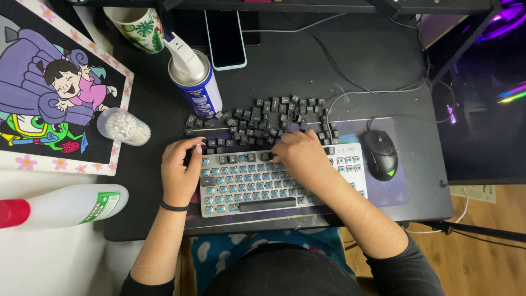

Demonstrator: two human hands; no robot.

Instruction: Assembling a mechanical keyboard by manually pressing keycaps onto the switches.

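Far left: we note a white plastic bottle (66, 205) with a red cap lying on its side at the tabletop (307, 71) edge, below a cartoon painting (55, 87) with a flowered border.
Cotton swabs: we see a clear tub of cotton swabs (123, 127) tipped over just beside the painting.
Back left: a leaf-patterned mug (141, 26) stands near the rear edge; a blue-and-white spray can (196, 82) stands upright in front of it, close to a phone (225, 37) lying face up.
Left hand: our left hand (181, 167) rests at the left end of the keyboard, fingers (196, 147) curled onto its upper left corner; we cannot tell whether they grip anything. A dark band circles the wrist.
Keyboard: the white keyboard (285, 183) lies on a purple desk mat (392, 192) at the front of the tabletop, most blue switches bared; a few dark caps and the spacebar remain on.
Loose keycaps: a pile of dark keycaps (263, 120) lies just behind the keyboard.
Right hand: our right hand (298, 156) lies over the top rows, fingers bent down and pinched at a dark keycap (266, 156) in the top row.
Right: a black mouse (379, 154) sits on the mat just beside the keyboard, cables trailing behind.
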